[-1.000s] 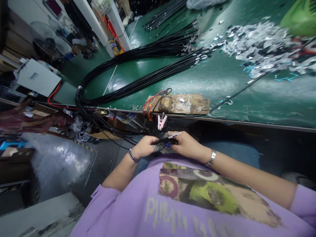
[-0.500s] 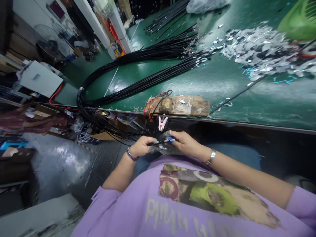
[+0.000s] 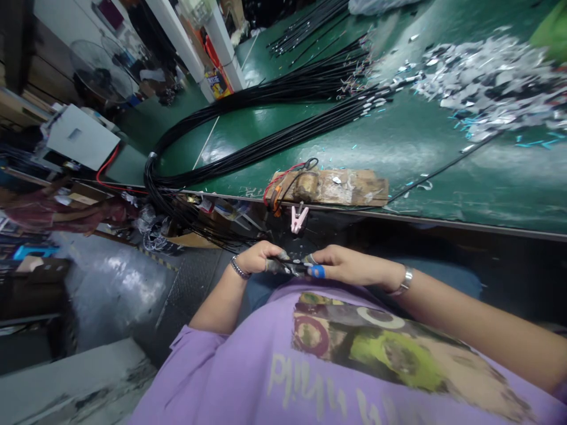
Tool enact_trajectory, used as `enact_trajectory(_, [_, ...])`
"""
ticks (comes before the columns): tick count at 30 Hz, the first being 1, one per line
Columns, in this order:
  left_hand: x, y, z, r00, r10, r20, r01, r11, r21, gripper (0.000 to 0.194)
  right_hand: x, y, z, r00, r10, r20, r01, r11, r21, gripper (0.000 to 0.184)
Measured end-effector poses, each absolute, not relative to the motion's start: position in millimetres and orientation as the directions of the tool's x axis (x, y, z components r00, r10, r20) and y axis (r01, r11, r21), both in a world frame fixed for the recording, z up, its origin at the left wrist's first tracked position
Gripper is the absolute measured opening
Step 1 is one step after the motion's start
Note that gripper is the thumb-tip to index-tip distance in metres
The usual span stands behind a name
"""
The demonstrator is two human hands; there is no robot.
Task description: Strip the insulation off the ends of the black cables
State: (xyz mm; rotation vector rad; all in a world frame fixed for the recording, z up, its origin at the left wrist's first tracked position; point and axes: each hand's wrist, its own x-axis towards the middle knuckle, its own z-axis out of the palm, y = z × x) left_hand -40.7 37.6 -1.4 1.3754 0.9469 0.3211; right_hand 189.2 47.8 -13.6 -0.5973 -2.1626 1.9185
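Observation:
Between my hands, just in front of my body and below the bench edge, is the end of a black cable [image 3: 294, 267]. My left hand [image 3: 261, 258] is closed on it, with grey coverings on the fingertips. My right hand [image 3: 343, 265] pinches the same end from the other side; a blue band wraps one of its fingers. Small pale bits show between the fingertips, too small to make out. From my left hand, black cables [image 3: 208, 227] run up to a large bent bundle [image 3: 248, 153] on the bench.
A wooden block [image 3: 349, 188] with red and black wires sits at the edge of the green bench [image 3: 447, 198]; a pink clip [image 3: 299, 219] hangs below it. Silvery scraps [image 3: 491, 88] are heaped at right. At far left is a person's arm [image 3: 75, 215].
My right hand has turned flatter and its fingers have shifted on the cable end. The left keeps its grip. The whole view has shifted slightly.

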Motion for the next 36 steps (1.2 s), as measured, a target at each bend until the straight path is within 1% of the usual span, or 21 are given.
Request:
enact_trajectory(5, [-39.0, 39.6, 0.2, 0.605, 0.692, -0.393, 0.329, 0.232, 0.915, 0.065, 185.2, 49.3, -11.7, -0.895, 0.404, -0.189, 0.202, -0.010, -0.979, 0.051])
enact_trajectory(8, [-39.2, 40.4, 0.4, 0.602, 0.688, -0.406, 0.336, 0.244, 0.910, 0.065, 184.9, 49.2, -13.0, -0.892, 0.405, -0.198, 0.200, -0.038, -0.979, 0.052])
enact_trajectory(12, [-39.9, 40.8, -0.6, 0.600, 0.694, -0.399, 0.331, 0.238, 0.913, 0.064, 183.2, 47.8, -16.2, -0.889, 0.429, -0.160, 0.165, -0.026, -0.986, 0.049])
enact_trajectory(17, [-41.8, 41.0, -3.7, 0.644, 0.685, -0.340, 0.271, 0.212, 0.939, 0.059, 179.8, 47.9, -15.9, -0.869, 0.484, -0.100, 0.150, 0.066, -0.987, 0.047])
enact_trajectory(19, [-43.0, 41.3, -5.4, 0.651, 0.678, -0.343, 0.271, 0.214, 0.938, 0.056, 178.8, 48.8, -15.8, -0.870, 0.484, -0.094, 0.150, 0.078, -0.986, 0.046])
enact_trajectory(24, [-45.1, 42.0, -9.0, 0.637, 0.657, -0.404, 0.320, 0.251, 0.913, 0.056, 175.8, 48.8, -20.8, -0.866, 0.485, -0.120, 0.152, 0.028, -0.988, 0.048])
enact_trajectory(30, [-44.6, 42.7, -10.2, 0.631, 0.661, -0.406, 0.307, 0.268, 0.913, 0.053, 177.1, 50.9, -23.1, -0.816, 0.567, -0.117, 0.118, -0.034, -0.992, 0.046])
enact_trajectory(32, [-43.7, 43.6, -10.2, 0.635, 0.654, -0.411, 0.316, 0.266, 0.911, 0.053, 179.7, 53.8, -20.2, -0.828, 0.551, -0.107, 0.126, -0.003, -0.992, 0.044])
enact_trajectory(36, [-41.4, 46.9, -9.6, 0.652, 0.632, -0.419, 0.329, 0.262, 0.907, 0.050, 182.2, 58.2, -14.7, -0.884, 0.463, -0.064, 0.150, 0.150, -0.977, 0.039])
